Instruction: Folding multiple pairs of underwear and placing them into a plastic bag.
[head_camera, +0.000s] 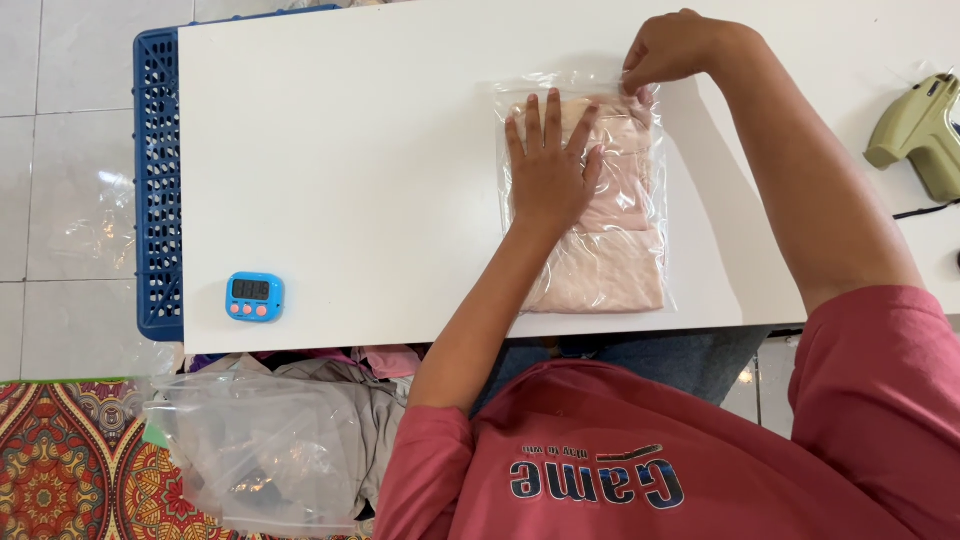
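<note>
Now, left hand (548, 165): lay spread flat on bag (585, 190).
Right hand (668, 48): pinched bag's far edge.
Cloth (605, 265): already inside; sealing seemingly unfinished.

One bagged garment (600, 230) – one timer (254, 296) – one tagging gun (918, 130) – one crate (158, 180).

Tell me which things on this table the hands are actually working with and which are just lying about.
In hand:
left hand, flat on the clear bag
right hand, pinching the bag's top edge
folded pink garment inside

Lying about:
blue timer
green tagging gun
blue crate
</note>
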